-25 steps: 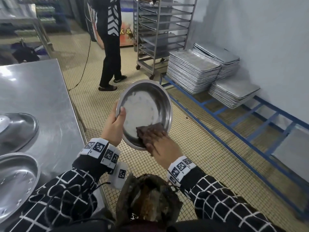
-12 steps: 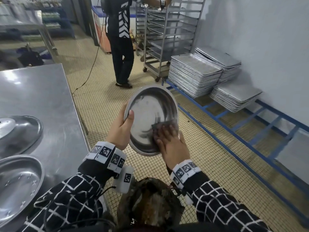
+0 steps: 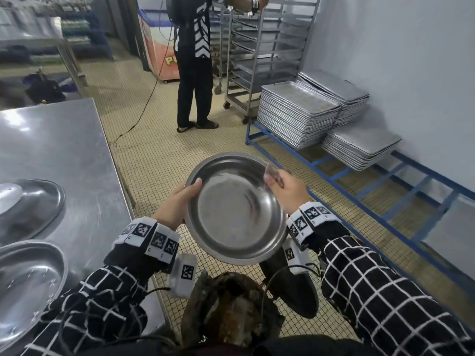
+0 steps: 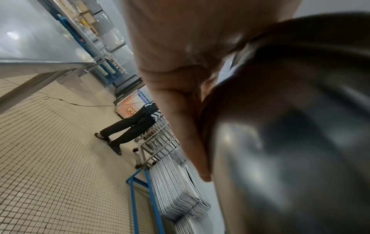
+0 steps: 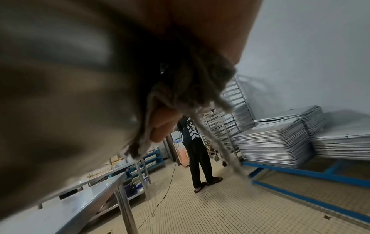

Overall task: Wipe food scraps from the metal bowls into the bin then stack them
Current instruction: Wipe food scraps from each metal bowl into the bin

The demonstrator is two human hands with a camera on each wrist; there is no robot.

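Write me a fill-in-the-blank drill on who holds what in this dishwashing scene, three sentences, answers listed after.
1. The left hand grips the rim of the metal ____.
2. The right hand holds a brown ____ at the bowl's far right rim.
3. Two more bowls rest on the steel ____ to the person's left.

Missing words: bowl; cloth; table
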